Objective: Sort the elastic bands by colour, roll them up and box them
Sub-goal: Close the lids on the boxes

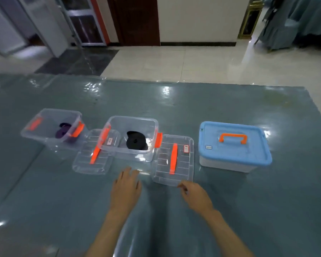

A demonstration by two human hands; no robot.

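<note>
Two clear lidless boxes with orange clips stand on the grey-green table. The left box [44,134] holds rolled purple bands [63,131]. The middle box [119,151] holds a rolled black band [136,141]. A clear lid [93,162] lies between the boxes, partly under the middle one. A second clear lid [174,160] with an orange handle lies right of the middle box. My left hand [127,184] hovers flat, fingers apart, just in front of the middle box. My right hand [195,194] sits at the near edge of the second lid, fingers curled, holding nothing visible.
A closed box with a blue lid [233,143] and orange handle stands at the right. The table [230,210] has a glossy cover. Beyond its far edge are tiled floor, doors and draped chairs.
</note>
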